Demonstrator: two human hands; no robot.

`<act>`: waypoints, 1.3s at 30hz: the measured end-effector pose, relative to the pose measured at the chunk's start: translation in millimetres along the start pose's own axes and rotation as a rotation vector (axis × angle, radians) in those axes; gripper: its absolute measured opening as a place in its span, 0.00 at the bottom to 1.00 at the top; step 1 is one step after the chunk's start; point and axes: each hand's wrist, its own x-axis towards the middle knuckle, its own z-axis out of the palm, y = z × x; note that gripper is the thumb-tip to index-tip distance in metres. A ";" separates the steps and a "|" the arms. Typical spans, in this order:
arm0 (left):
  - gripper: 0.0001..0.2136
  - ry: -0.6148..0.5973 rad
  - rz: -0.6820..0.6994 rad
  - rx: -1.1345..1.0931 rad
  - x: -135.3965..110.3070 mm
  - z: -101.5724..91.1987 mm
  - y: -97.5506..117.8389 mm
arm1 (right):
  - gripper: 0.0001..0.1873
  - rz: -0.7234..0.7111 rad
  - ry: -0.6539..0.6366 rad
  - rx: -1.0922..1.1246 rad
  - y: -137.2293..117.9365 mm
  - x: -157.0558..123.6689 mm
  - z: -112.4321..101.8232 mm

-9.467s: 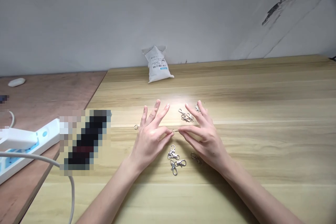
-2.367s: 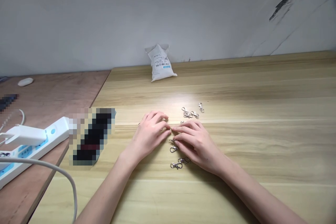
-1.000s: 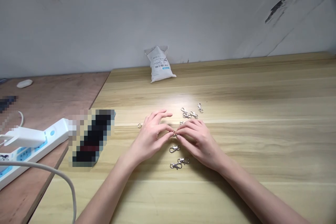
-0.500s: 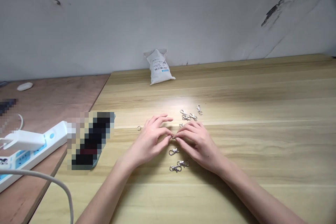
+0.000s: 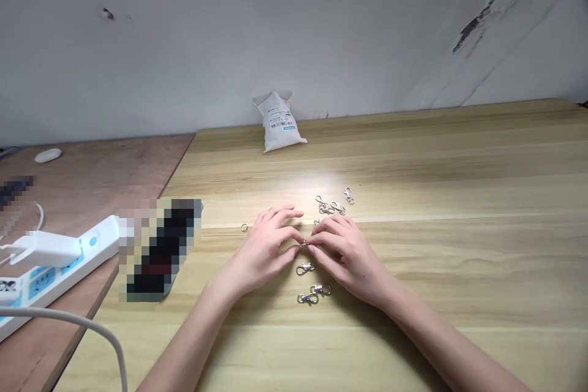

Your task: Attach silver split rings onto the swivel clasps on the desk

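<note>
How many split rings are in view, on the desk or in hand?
2. One split ring lies on the wooden tabletop left of the left hand; the other split ring is pinched between the left hand and right hand. More could hide under the hands or among the lobster clasps.

Between the fingers (image 5: 293,237) of the left hand (image 5: 260,251) and the right hand (image 5: 346,263), a tiny metal piece (image 5: 303,244) is mostly hidden and too small to make out. The right hand partly covers a small metal clasp (image 5: 316,222). A pixelated block (image 5: 160,251) on the desk (image 5: 413,318) and a smaller pixelated patch (image 5: 13,191) are too blurred to identify. The print on the white bag (image 5: 278,125) is too small to read. The left edge cuts off the white power strip (image 5: 68,255), and the bottom edge cuts off the grey cable (image 5: 68,315), the left forearm (image 5: 184,337) and the right forearm (image 5: 441,343).
</note>
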 end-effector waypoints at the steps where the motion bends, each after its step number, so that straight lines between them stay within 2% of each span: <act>1: 0.06 0.005 0.002 0.003 0.2 0.3 -0.3 | 0.07 0.001 -0.004 0.000 0.0 0.1 0.0; 8: 0.06 0.037 0.032 0.010 0.1 0.2 -0.4 | 0.07 -0.008 -0.011 -0.008 0.9 -0.5 0.8; 19: 0.04 -0.023 -0.018 0.033 0.1 1.3 2.2 | 0.08 -0.004 -0.048 -0.006 0.7 -1.1 -1.1; 39: 0.04 -0.035 -0.024 0.025 -0.5 1.5 3.8 | 0.08 -0.007 -0.061 0.003 1.9 -1.0 -2.1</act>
